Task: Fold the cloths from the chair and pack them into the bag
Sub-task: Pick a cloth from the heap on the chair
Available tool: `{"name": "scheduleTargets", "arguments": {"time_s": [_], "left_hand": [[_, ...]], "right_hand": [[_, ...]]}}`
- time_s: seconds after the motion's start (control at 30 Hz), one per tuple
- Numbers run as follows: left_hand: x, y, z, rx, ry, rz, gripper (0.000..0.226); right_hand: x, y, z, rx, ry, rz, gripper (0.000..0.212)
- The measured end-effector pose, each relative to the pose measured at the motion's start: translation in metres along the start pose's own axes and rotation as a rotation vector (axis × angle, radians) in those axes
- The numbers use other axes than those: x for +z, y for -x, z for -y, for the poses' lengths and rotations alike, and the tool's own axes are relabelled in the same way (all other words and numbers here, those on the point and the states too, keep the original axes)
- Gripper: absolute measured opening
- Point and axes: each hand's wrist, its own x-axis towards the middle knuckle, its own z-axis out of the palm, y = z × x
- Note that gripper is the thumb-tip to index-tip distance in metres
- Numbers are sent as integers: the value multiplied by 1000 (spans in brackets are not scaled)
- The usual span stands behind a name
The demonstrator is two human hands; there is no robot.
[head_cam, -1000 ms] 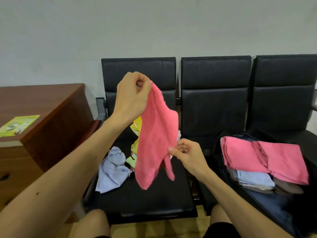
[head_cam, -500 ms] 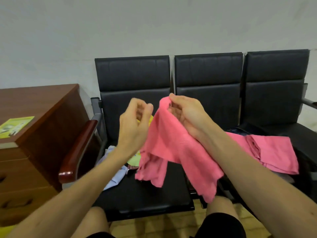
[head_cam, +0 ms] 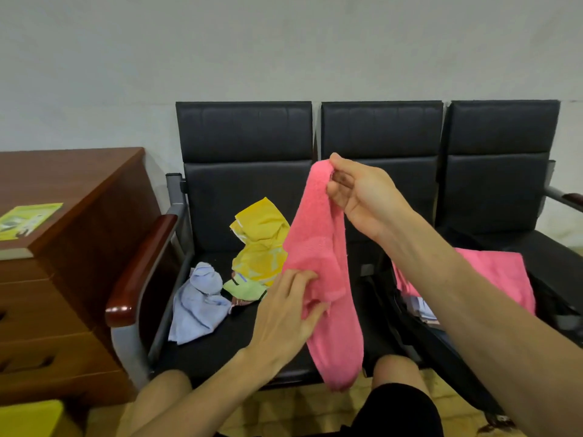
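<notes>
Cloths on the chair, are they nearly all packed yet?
Not yet. Done: a folded pink cloth lies on the bag. In hand: the right hand pinches the top of the hanging pink cloth, and the left hand grips it lower down. Left: a yellow cloth, a light blue cloth and a green cloth lie crumpled on the chair.

Pale grey wall [head_cam: 284,42] behind three black chairs [head_cam: 378,134], brown wooden desk [head_cam: 79,184] at left, yellowish floor [head_cam: 315,411] below.
</notes>
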Motion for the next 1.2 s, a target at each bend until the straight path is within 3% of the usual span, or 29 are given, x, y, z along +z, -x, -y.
{"name": "scheduleTargets", "arguments": {"time_s": [0.13,0.33,0.53,0.67,0.8,0.97,1.2], "left_hand": [[6,-13,1,6,-65,-85,48],[6,-29,7,91,-102,-237,21],[-28,-56,-10,78,116,-309,28],[-85,-106,-52,118,260,-348,36],[-138,-158,-92,104,309,-309,28],[-145,-180,-104,47,194,-135,18],[-142,-176,-101,-50,85,48,7]], "right_hand": [[-3,6,8,-25,-29,-17,10],[-12,9,16,-47,-14,-24,10],[-23,4,13,-43,31,-68,12],[-15,7,6,-63,290,0,26],[1,29,14,-138,530,336,77],[14,46,15,-260,676,331,70],[11,54,18,-208,574,374,46]]}}
